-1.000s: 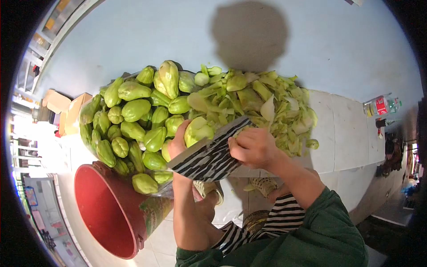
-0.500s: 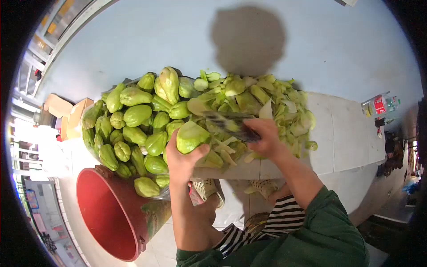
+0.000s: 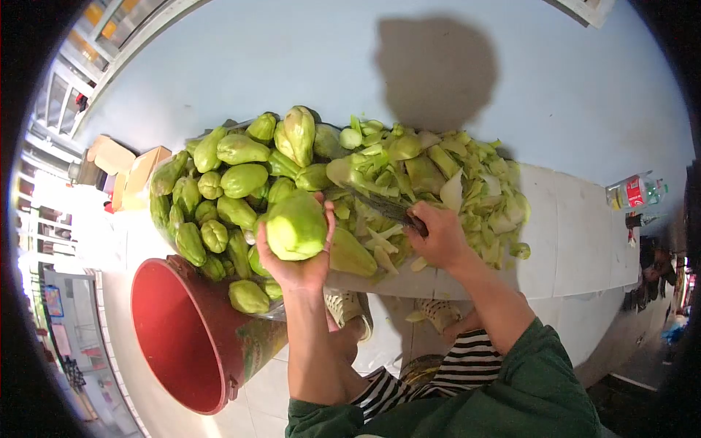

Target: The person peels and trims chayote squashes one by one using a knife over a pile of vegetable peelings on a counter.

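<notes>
In my left hand (image 3: 301,271) a partly peeled chayote (image 3: 296,226) rests upright, with the fingers and thumb wrapped around its sides. A pale cut patch shows at its lower end, towards me. My right hand (image 3: 442,235) is closed around the handle of a dark knife (image 3: 387,209). The blade points left, over the peelings and apart from the chayote. To the left lies a heap of green chayotes (image 3: 241,181). A large pile of pale green peelings (image 3: 467,186) spreads out beyond my right hand.
A red bucket (image 3: 175,336) lies tilted at the lower left. An open cardboard box (image 3: 142,175) is at the far left. On the right, a plastic bottle with a red label (image 3: 634,191) stands past the tiled ledge (image 3: 577,226). A blue-grey wall (image 3: 292,58) rises behind the heaps.
My left hand has raised and turned the chayote, so its cut patch faces lower. The knife, blurred before, is now lower and sharper. The whole view has shifted slightly.
</notes>
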The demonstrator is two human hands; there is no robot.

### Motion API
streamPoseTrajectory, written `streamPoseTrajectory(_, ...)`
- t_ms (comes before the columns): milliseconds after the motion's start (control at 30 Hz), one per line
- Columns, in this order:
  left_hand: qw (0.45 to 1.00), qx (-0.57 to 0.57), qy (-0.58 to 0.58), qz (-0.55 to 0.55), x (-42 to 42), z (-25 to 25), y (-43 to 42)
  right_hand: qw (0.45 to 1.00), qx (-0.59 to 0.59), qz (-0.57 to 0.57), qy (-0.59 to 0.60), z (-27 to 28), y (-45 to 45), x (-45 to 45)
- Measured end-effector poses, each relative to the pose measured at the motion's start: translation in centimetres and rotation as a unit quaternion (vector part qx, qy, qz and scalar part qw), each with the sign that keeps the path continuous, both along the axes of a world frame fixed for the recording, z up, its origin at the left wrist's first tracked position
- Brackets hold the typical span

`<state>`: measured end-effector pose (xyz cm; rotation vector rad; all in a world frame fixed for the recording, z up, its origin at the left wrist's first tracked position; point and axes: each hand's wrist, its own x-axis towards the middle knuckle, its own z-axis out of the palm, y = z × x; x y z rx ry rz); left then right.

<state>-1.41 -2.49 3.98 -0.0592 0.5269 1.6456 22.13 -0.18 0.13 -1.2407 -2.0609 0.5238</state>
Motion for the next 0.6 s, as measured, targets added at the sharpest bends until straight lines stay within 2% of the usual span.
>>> streamPoseTrajectory(67,1.0,0.009,-0.017,0.01,0.2,0.8,-0.3,1.0,0.015,0.021,0.012,0.3,-1.0,-0.2)
streamPoseTrajectory(133,0.997,-0.061,0.016,0.036,-0.2,-0.5,-0.2,0.998,0.043,0.048,0.024,0.4,-1.1,-0.5)
streamPoseTrajectory(200,0.997,-0.048,0.049,0.04,-0.5,-1.3,0.1,0.995,0.064,0.069,0.028,-0.3,-1.2,-1.2)
streamPoseTrajectory(267,0.998,0.045,0.021,0.047,-0.5,-0.9,0.7,0.994,0.082,0.072,0.017,-0.3,-1.5,-1.7)
streamPoseTrajectory(333,0.998,0.029,0.052,0.033,-0.1,-0.9,0.6,0.992,0.104,0.074,-0.003,0.4,-1.7,-2.1)
streamPoseTrajectory(400,0.991,0.017,0.134,-0.005,-0.2,-2.2,0.3,0.985,0.154,0.075,0.01,1.0,-2.1,-3.0)
streamPoseTrajectory(533,0.989,0.138,-0.024,-0.047,0.6,-1.7,0.0,0.979,0.187,0.077,0.009,1.3,-2.9,-4.7)
streamPoseTrajectory(600,0.994,0.109,0.001,-0.012,1.2,-1.8,0.0,0.966,0.24,0.088,-0.025,1.4,-3.5,-5.5)
